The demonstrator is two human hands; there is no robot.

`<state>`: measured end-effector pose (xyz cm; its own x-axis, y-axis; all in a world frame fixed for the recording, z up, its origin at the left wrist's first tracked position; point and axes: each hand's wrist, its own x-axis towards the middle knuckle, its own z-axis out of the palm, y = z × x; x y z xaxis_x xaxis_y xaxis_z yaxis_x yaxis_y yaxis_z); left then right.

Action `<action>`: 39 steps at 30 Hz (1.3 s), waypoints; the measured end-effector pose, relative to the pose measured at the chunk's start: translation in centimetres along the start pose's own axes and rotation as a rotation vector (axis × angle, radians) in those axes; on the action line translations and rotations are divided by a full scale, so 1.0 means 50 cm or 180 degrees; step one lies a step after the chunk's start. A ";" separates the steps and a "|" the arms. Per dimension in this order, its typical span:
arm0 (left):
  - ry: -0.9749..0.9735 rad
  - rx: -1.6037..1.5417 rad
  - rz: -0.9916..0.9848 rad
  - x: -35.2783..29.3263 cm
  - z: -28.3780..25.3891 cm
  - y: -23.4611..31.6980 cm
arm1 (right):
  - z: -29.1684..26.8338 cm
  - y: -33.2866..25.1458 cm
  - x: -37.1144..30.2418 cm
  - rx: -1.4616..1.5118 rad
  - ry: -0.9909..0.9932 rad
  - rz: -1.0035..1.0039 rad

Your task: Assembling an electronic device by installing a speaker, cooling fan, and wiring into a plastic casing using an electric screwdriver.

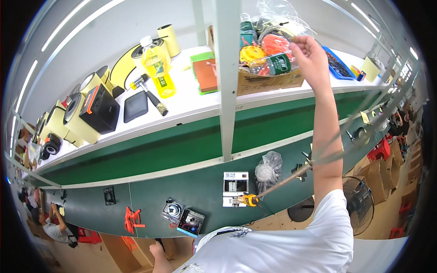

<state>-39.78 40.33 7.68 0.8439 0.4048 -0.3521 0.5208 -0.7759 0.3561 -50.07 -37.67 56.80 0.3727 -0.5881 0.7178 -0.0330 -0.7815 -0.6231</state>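
Observation:
My right hand (310,57) is raised to the shelf, at the right edge of a cardboard box (268,85) filled with odds and ends. Its thumb and fingers are pinched together beside clear plastic; what they hold, if anything, is too small to make out. Just below the fingertips lies a clear bottle with a green label (279,64). An orange bundle (276,44), a yellow round item (253,54) and a clear plastic bag (278,10) also fill the box. My left hand (157,250) hangs low beyond the bench's near edge, its fingers not distinguishable.
On the green bench (154,184) are an opened device (190,223), a white machine (235,184), a yellow-and-black tool (248,199), a plastic bag (268,169) and orange strips (132,220). A shelf post (226,82) rises ahead. A fan (358,204) stands right; another person (54,227) sits far left.

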 end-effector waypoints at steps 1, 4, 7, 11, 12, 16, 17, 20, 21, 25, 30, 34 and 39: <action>-0.0010 0.0004 -0.0035 0.013 0.002 -0.004 | 0.019 -0.016 0.018 -0.0007 -0.0049 0.0110; -0.0107 0.0027 -0.0323 0.052 0.036 -0.018 | 0.058 -0.014 0.076 -0.0452 -0.0027 0.0019; 0.0263 -0.0042 -0.0691 0.019 0.016 -0.082 | 0.220 -0.038 0.147 -0.0678 -0.0425 0.0013; -0.0112 -0.0051 -0.0395 0.068 0.043 -0.025 | 0.238 0.055 0.292 -0.1861 -0.1101 -0.0250; -0.0129 -0.0185 -0.0435 0.076 0.045 -0.034 | 0.265 0.046 0.307 -0.1875 -0.1648 -0.0136; -0.0037 -0.0144 -0.0501 0.093 0.047 -0.057 | 0.318 0.030 0.292 -0.1156 -0.1266 -0.0347; -0.0074 -0.0043 -0.0503 0.089 0.044 -0.051 | 0.322 0.027 0.298 -0.1431 -0.1601 0.0043; -0.0055 0.0016 -0.0504 0.084 0.039 -0.064 | 0.338 0.020 0.313 -0.2203 -0.2578 0.1253; -0.0008 -0.0045 -0.0468 0.090 0.047 -0.077 | 0.339 0.030 0.324 -0.2202 -0.2564 0.1250; -0.0164 0.0025 -0.0710 0.109 0.061 -0.121 | 0.369 0.083 0.294 -0.2151 -0.2382 0.1060; 0.0034 -0.0373 -0.0720 0.113 0.065 -0.138 | 0.371 0.166 0.326 -0.2173 -0.2091 0.0936; -0.0114 -0.0523 -0.0781 0.072 0.031 -0.072 | 0.342 0.252 0.290 -0.2241 -0.1857 0.0835; 0.0001 -0.0188 -0.0821 0.107 0.039 -0.105 | 0.435 0.308 0.402 -0.2236 -0.1644 0.0721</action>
<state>-38.27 45.62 2.22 0.6822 0.5857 -0.4377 0.7254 -0.6173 0.3044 -22.92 -56.97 54.88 0.6530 -0.7090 0.2663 -0.6525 -0.7052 -0.2774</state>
